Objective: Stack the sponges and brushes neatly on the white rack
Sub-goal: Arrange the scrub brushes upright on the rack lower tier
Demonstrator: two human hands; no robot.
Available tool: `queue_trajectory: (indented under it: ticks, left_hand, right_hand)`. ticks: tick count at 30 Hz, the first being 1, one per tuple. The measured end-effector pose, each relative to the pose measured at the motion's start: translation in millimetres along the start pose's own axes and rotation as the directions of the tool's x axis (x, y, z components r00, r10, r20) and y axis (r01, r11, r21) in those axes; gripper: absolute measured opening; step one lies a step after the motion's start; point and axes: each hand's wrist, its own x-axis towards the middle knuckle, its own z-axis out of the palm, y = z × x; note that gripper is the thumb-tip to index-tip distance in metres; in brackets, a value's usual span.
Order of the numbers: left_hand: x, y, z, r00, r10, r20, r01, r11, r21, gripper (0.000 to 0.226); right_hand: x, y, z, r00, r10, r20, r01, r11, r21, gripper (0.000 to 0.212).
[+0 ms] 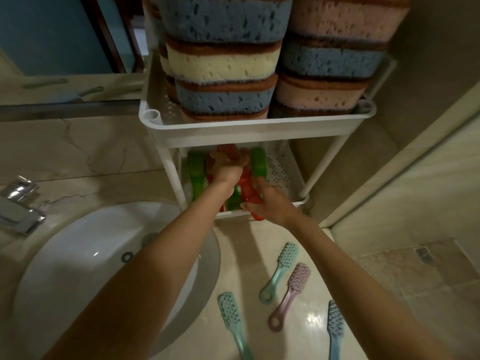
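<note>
The white rack (259, 126) stands on the counter (259, 250), at the right of the sink (78, 242). Its upper tray is full of sponges (223, 61), blue, cream and pink ones with brown tops. They are piled in two tall stacks side by side.

Both hands are in the lower tray (280, 175). The left hand (228, 167) reaches deep under the upper tray and lies over something red between two green brushes (195, 170). The picture is blurred there, so I cannot tell if its fingers grip or only touch. The right hand (267, 203) is at the front edge of the lower tray. Its fingers are curled around a red brush (258, 217), and the loop of the handle sticks out below the palm, over the rim.

Four more brushes lie apart on the counter, in front of the rack and between the two forearms. There is a teal brush (279, 271), just beside it a pink brush (289, 297), nearer to the camera a second teal brush (233, 323), and at the right a blue brush (335, 331). All four lie with the bristles up.

A metal faucet (19, 203) is at the left edge.
</note>
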Motion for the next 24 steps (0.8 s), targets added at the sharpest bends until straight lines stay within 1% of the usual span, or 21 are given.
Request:
queue_trajectory:
  ticks: [1,3,5,7,9,11,14,17,19,21,23,24]
  left_hand:
    - [-1.7,1.9,3.9,0.999,-0.004,0.044,0.005,1.0,-0.022,0.073]
    - [-4.8,4.0,11.0,0.988,-0.024,0.153,0.036,0.997,-0.073,0.062]
    - [-7.2,4.6,15.0,0.977,0.0,0.215,0.007,1.0,-0.029,0.057]
    - [-8.1,3.1,15.0,0.97,0.013,0.243,-0.024,0.999,0.043,0.047]
    - [-9.8,-0.1,13.5,0.972,0.007,0.237,-0.036,0.992,0.117,0.036]
    - [-8.2,-6.5,9.5,0.983,-0.02,0.183,-0.016,0.981,0.192,0.033]
    - [-5.8,-17.1,1.8,0.989,-0.023,0.145,-0.031,0.933,0.358,0.032]
    - [-6.3,-25.8,-2.8,0.986,-0.025,0.163,-0.057,0.876,0.478,0.016]
    - [-6.5,-29.1,-3.9,0.985,-0.008,0.171,-0.084,0.846,0.526,0.023]
    - [-7.9,-31.8,-3.5,0.98,-0.006,0.198,-0.107,0.827,0.552,0.019]
    - [-12.6,-31.2,-2.3,0.976,-0.005,0.217,-0.127,0.796,0.592,0.029]
    - [-13.7,-31.8,-1.9,0.974,-0.003,0.226,-0.138,0.784,0.606,0.03]
  right_hand:
    - [-1.2,1.0,1.5,0.999,-0.001,-0.045,-0.001,0.999,-0.034,0.054]
    - [-4.4,2.4,3.2,0.987,-0.008,-0.16,-0.005,0.997,-0.082,0.052]
    - [-6.6,5.4,2.3,0.968,0.0,-0.251,-0.012,0.999,-0.046,0.045]
    - [-5.9,9.7,-1.5,0.955,0.089,-0.282,-0.086,0.996,0.021,0.042]
    - [-1.6,15.2,-6.1,0.94,0.206,-0.273,-0.2,0.978,0.05,0.04]
    - [6.1,20.1,-11.5,0.931,0.277,-0.239,-0.284,0.959,0.006,0.037]
    - [20.1,25.8,-16.1,0.935,0.32,-0.153,-0.339,0.934,-0.115,0.035]
    - [34.2,32.8,-12.9,0.929,0.355,-0.103,-0.368,0.912,-0.178,0.034]
    - [43.8,37.7,-9.1,0.924,0.375,-0.081,-0.383,0.905,-0.187,0.038]
    - [51.7,41.3,-6.6,0.922,0.386,-0.036,-0.383,0.894,-0.232,0.043]
    - [56.9,45.2,-4.3,0.914,0.404,-0.021,-0.393,0.874,-0.287,0.052]
    - [58.3,47.5,-2.6,0.91,0.413,-0.024,-0.399,0.862,-0.312,0.057]
